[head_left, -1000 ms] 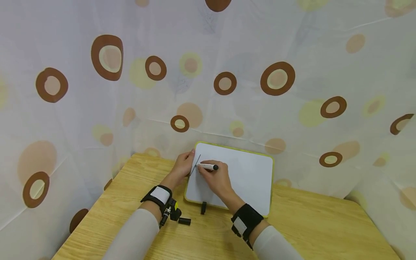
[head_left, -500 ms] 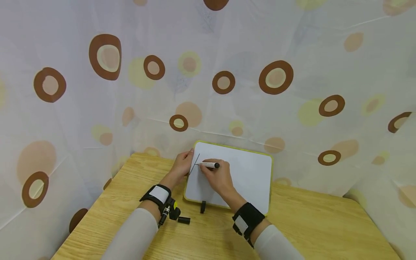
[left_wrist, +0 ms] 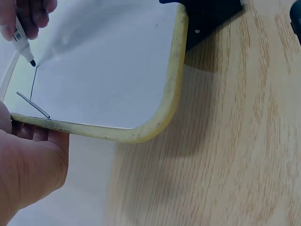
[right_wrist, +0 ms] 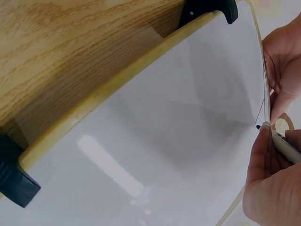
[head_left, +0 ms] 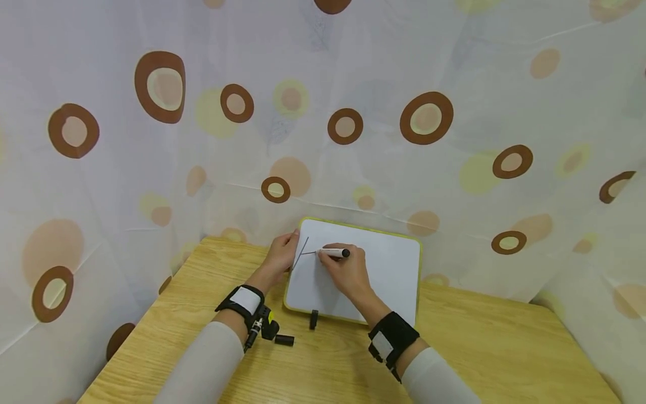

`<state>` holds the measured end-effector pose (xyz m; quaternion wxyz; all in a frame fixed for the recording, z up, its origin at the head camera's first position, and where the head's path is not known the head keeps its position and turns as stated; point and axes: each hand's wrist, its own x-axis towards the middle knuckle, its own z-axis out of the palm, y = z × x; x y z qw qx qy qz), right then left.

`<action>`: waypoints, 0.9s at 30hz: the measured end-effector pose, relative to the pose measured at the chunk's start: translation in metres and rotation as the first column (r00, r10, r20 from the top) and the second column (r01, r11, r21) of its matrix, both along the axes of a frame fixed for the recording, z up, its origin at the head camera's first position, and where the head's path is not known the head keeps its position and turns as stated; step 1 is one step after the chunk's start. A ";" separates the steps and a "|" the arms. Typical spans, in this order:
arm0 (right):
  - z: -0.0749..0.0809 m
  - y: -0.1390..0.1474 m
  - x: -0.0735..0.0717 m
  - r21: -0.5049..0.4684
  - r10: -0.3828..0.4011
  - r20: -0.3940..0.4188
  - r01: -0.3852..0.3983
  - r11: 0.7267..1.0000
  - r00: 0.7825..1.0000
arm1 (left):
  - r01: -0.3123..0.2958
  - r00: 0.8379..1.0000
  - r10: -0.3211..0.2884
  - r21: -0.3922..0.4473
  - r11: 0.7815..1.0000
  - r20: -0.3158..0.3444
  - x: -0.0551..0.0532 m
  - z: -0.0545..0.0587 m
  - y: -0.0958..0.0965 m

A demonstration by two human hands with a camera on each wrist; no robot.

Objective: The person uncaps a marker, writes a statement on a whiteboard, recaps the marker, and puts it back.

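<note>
A whiteboard [head_left: 391, 266] with a yellow rim leans back on the table. Its left edge is gripped by my left hand [head_left: 281, 257], whose fingers pass behind the board in the left wrist view. My right hand [head_left: 351, 274] pinches a white marker [head_left: 332, 252] with a black end, over the board's upper left. In the left wrist view the marker's dark tip [left_wrist: 33, 62] is right at the end of a thin line [left_wrist: 33, 84]. That line runs from a slanted stroke [left_wrist: 33, 104] close to the gripped edge.
Black stand feet [right_wrist: 207, 9] hold the board's lower edge; another foot [right_wrist: 19, 172] shows in the right wrist view. A small black cylinder [head_left: 285, 340] lies on the wooden table [head_left: 479, 342] before the board. A patterned curtain [head_left: 313, 84] hangs behind.
My right hand and the marker have moved to the right across the board. A thin line from the slanted stroke has grown longer behind the tip. My left hand keeps its grip.
</note>
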<state>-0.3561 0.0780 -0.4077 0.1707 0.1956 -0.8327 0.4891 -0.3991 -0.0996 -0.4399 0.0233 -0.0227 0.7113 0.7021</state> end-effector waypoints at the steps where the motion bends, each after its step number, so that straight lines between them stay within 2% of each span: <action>1: 0.001 0.000 -0.001 -0.003 -0.002 -0.013 0.002 1.000 1.000 | 0.000 1.000 0.000 -0.004 1.000 -0.001 -0.001 0.000 0.000; 7: 0.008 0.001 -0.007 -0.026 0.000 -0.051 -0.001 1.000 0.999 | -0.005 1.000 0.005 0.008 1.000 -0.012 -0.003 0.000 -0.001; 21: 0.008 0.000 -0.011 -0.012 -0.048 -0.012 0.048 0.999 0.999 | -0.004 0.999 0.005 0.022 1.000 -0.034 -0.003 -0.002 0.001; 27: 0.008 0.001 -0.011 0.010 -0.033 0.007 0.032 0.999 0.999 | 0.000 1.000 0.001 0.015 1.000 -0.030 -0.001 -0.001 0.000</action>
